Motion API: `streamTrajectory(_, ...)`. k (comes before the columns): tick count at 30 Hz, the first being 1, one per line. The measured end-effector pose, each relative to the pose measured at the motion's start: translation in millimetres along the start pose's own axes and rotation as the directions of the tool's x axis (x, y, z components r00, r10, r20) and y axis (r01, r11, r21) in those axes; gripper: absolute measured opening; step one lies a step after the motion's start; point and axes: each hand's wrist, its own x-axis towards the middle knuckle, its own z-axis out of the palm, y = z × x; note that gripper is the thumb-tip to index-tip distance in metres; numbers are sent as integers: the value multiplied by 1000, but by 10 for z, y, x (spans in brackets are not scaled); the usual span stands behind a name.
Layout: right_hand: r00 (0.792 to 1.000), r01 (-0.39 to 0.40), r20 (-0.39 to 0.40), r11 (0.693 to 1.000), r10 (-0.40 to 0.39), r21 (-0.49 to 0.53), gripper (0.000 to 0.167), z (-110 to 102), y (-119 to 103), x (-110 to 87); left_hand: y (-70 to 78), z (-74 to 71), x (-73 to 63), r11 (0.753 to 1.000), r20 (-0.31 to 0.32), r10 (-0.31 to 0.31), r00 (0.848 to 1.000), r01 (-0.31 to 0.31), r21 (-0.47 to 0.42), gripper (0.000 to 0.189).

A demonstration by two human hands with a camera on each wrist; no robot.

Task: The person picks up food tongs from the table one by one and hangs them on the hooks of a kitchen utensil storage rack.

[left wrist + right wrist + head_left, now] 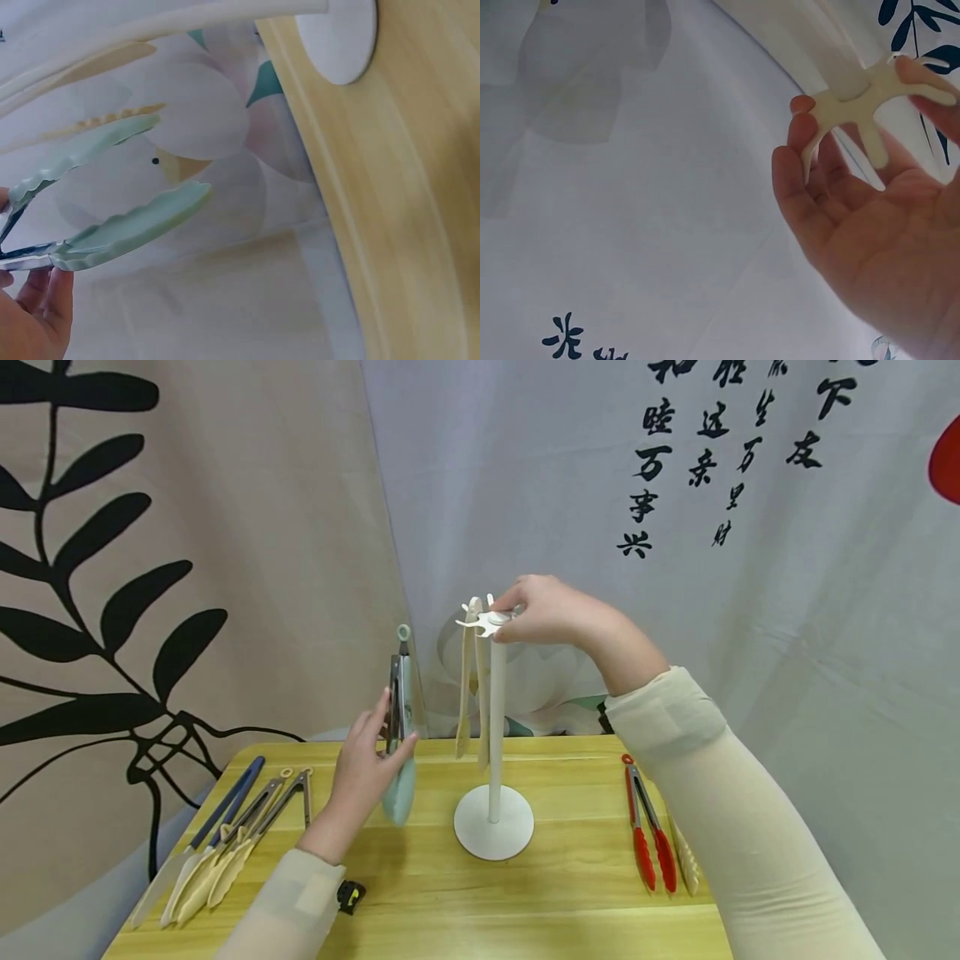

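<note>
Upright above the table's back half, a pair of tongs with mint-green scalloped heads is held by my left hand. In the left wrist view the green heads are spread apart and point away from the fingers. My right hand grips the hooked top of a white stand. From below, the right wrist view shows those fingers around the hook arms. Cream tongs hang from a hook on the stand's left side, between the post and the green tongs.
Several tongs with blue or metal handles and pale heads lie at the table's left. Red tongs lie on the right, with a cream tool partly hidden by the right sleeve. Curtains hang behind the wooden table.
</note>
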Motion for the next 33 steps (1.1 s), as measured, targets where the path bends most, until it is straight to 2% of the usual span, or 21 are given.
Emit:
streamTrajectory(11,999,-39,-37,999,37,-29,35,41,-63,-7,181,-59,33,994,-19,83,996,-84,-64,78)
streamTrajectory(24,996,-64,-73,996,59,-64,27,78,-115,-5,431,-112,36,983,-4,133,991,-133,-127,78)
streamTrajectory(33,994,-79,-76,995,75,-56,26,97,-133,5,494,-114,55,972,17,165,986,-160,-171,78)
